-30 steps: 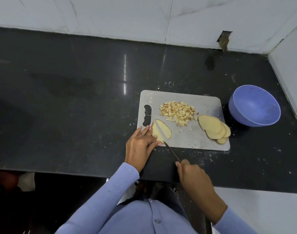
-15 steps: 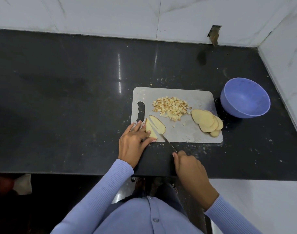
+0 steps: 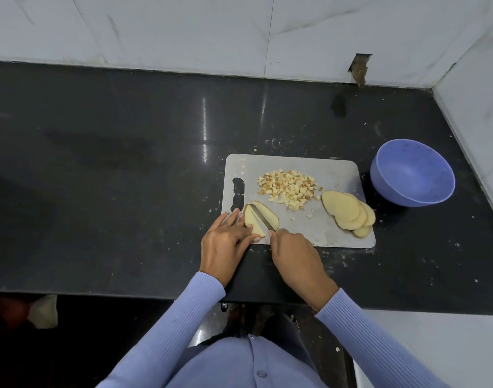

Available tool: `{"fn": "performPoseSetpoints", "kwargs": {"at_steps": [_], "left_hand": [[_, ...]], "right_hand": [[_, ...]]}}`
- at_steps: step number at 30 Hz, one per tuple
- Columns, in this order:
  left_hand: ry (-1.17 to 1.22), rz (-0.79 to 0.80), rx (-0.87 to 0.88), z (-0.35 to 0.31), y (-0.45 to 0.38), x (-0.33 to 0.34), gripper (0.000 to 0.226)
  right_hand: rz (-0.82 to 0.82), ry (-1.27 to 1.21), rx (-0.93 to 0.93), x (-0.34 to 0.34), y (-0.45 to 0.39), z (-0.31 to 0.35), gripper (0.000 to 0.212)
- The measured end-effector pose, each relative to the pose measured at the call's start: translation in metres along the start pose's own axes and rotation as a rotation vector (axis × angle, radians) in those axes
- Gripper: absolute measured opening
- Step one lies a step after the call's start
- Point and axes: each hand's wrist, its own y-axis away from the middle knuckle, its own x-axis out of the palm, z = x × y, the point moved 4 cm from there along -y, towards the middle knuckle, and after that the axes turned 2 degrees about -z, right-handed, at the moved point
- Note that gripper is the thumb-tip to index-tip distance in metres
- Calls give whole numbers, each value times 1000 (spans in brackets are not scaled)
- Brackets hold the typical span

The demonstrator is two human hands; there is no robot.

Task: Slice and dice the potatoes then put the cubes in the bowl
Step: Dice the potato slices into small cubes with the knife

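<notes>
A dark, glossy desk [image 3: 127, 169] is stretching across the view, running back to a pale wall and meeting a second wall at the right, so its far right end is forming a corner. Its polished top is showing streaks of reflected light. A grey cutting board [image 3: 335, 175] with a handle slot at its left end is lying flat on the desk, right of the middle and near the front edge. A blue bowl [image 3: 413, 175] is sitting upright on the desk just beside the board's right end, apart from it. Small pale crumbs [image 3: 270, 142] are lying scattered on the desk behind the board and along its near side.
</notes>
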Motion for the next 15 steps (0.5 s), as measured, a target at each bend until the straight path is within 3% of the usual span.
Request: {"fn": "performPoseSetpoints", "kwargs": {"at_steps": [15], "left_hand": [[52,-29,20,2,0,1,22]], "right_hand": [[-58,7,34,-3,2,-8,40]]}}
